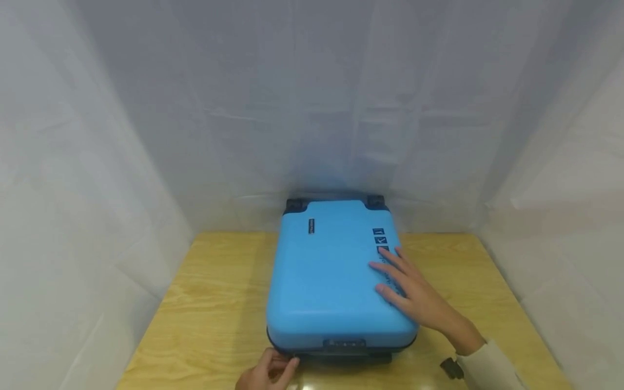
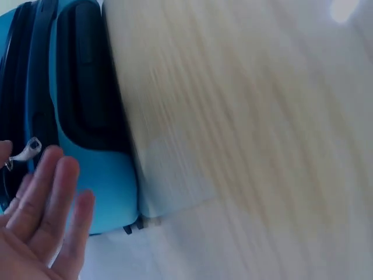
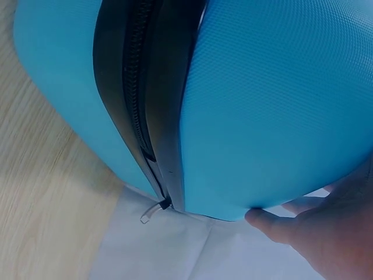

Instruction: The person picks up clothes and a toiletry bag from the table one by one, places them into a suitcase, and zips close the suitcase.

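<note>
A bright blue hard-shell suitcase (image 1: 326, 276) lies flat on a wooden table (image 1: 214, 303), its wheels (image 1: 294, 205) at the far end. My right hand (image 1: 414, 295) rests flat on the right side of the lid, fingers spread and straight. In the right wrist view the thumb (image 3: 274, 224) touches the blue shell (image 3: 262, 105) beside the black zipper band (image 3: 137, 87). My left hand (image 1: 270, 372) is at the near left corner. In the left wrist view its thumb and forefinger seem to pinch a clear zipper pull (image 2: 26, 153), with the other fingers (image 2: 58, 192) straight.
White sheeting (image 1: 97, 162) closes in the table at the back and both sides. A dark handle (image 1: 343, 343) sits on the suitcase's near edge. Another clear zipper pull (image 3: 148, 214) hangs at the far corner. Bare wood lies left and right of the case.
</note>
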